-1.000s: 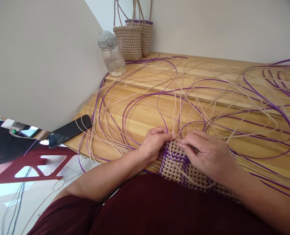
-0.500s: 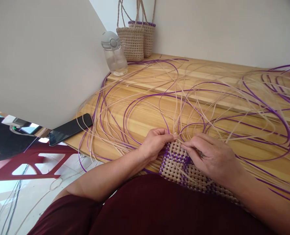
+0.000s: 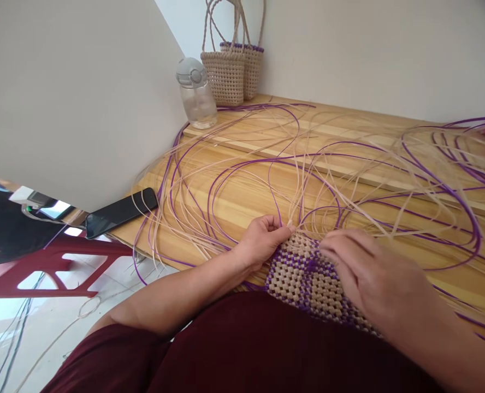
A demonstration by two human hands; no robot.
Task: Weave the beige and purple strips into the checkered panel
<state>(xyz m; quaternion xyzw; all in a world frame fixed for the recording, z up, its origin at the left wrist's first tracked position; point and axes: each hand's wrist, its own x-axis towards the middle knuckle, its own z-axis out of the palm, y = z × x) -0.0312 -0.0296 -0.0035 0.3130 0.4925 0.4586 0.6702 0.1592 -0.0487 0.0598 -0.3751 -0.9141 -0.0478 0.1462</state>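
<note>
A woven piece (image 3: pixel 285 275) in beige and purple check lies at the table's front edge, against my dark red shirt. My left hand (image 3: pixel 262 240) pinches its upper left corner, where beige and purple strands come out between thumb and forefinger. Over the right part of the piece is my right hand (image 3: pixel 365 267), slightly blurred, its fingertips closed together. A thin beige strand appears to run from the top edge into those fingertips. The lower right of the weave is hidden behind my right hand and forearm.
Loose beige and purple strands (image 3: pixel 250 160) loop over the wooden table (image 3: pixel 234 204). A phone (image 3: pixel 122 213) lies at the left edge. A clear bottle (image 3: pixel 199 106) and two woven bags (image 3: pixel 224 76) stand at the back. A red plastic stool (image 3: pixel 78 267) is below left.
My right hand has moved right, away from my left fingers, uncovering more of the woven top edge. My left hand keeps its pinch at the corner. The view has shifted slightly.
</note>
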